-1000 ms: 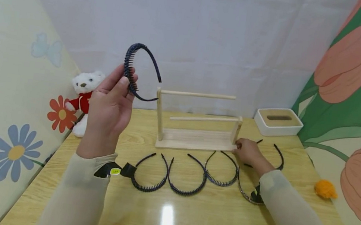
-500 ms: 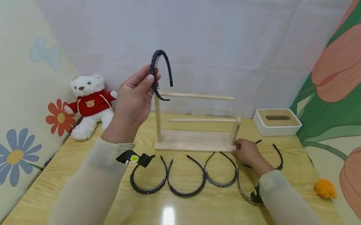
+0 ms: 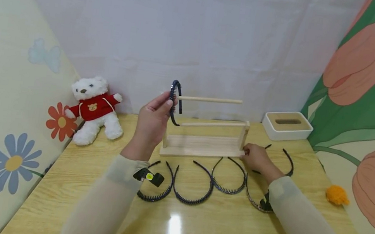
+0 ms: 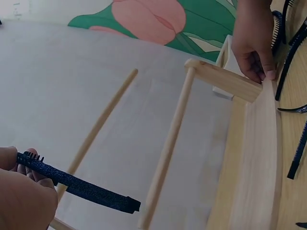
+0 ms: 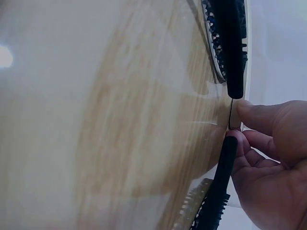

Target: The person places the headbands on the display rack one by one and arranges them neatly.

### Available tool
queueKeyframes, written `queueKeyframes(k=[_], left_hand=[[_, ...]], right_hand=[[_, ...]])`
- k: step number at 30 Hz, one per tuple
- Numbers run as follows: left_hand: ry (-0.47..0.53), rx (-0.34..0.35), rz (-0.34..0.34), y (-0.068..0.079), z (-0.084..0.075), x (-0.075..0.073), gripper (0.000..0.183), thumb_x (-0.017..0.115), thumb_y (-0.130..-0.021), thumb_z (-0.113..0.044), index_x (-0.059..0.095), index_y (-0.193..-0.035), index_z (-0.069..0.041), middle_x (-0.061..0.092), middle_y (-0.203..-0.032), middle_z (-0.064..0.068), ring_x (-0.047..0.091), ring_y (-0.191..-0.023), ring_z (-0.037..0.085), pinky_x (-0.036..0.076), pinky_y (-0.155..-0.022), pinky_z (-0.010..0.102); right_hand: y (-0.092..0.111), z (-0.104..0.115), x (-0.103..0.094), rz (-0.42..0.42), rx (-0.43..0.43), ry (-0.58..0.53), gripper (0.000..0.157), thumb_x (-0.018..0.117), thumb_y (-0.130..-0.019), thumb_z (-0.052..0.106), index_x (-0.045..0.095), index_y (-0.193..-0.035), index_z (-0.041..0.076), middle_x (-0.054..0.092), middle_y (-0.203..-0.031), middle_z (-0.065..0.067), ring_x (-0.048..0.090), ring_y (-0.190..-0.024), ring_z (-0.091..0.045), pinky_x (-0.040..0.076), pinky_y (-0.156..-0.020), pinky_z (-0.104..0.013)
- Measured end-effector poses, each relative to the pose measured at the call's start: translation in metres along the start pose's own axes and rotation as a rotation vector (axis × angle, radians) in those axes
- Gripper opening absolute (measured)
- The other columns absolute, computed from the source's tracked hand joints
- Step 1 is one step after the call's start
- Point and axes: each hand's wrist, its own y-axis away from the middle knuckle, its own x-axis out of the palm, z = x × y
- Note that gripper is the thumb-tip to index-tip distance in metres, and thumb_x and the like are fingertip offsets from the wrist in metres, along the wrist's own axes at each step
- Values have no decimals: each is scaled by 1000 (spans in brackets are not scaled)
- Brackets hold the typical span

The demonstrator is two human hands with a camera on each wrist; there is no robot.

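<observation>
Raised at the left end of the wooden rack (image 3: 201, 144), my left hand (image 3: 151, 124) pinches a dark blue toothed headband (image 4: 96, 192) between thumb and fingers. The headband overlaps the left end of the upper rod (image 3: 210, 100); whether it loops around that rod I cannot tell. Both rods, the upper and the lower (image 3: 214, 124), have one free end. My right hand (image 3: 259, 158) grips the right end of the rack's base with thumb and fingertips. Several more toothed headbands (image 3: 192, 202) lie on the table in front of the rack, one partly behind my right wrist.
A white teddy bear in a red sweater (image 3: 92, 107) sits at the back left. At the back right stands a white tissue box (image 3: 288, 125) with a wood-coloured top. A fluffy orange item (image 3: 337, 195) lies near the right edge of the wooden table (image 3: 229, 231).
My left hand has carried the headband rightward, then down to the upper rod's left end, turning it nearly edge-on. The teddy bear has come into full view. My right hand stays on the rack.
</observation>
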Motion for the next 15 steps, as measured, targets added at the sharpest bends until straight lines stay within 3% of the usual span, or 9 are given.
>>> queueKeyframes(k=[8,15], left_hand=[[-69,-25,-11,0,27,-11,44,59,-107,11,57,-151,11,78,-106,-3,76,-102,11,57,-109,24],[-122,-62,-4,1,35,-17,43,59,-109,5,59,-152,5,69,-126,5,70,-122,20,53,-116,27]], right_hand=[[-1,-1,1,-7,11,-10,39,72,-106,15,66,-132,-13,71,-110,-20,65,-97,-30,58,-88,-45],[-2,-1,1,-15,6,-4,38,72,-106,15,67,-131,-13,72,-112,-21,66,-98,-30,58,-89,-46]])
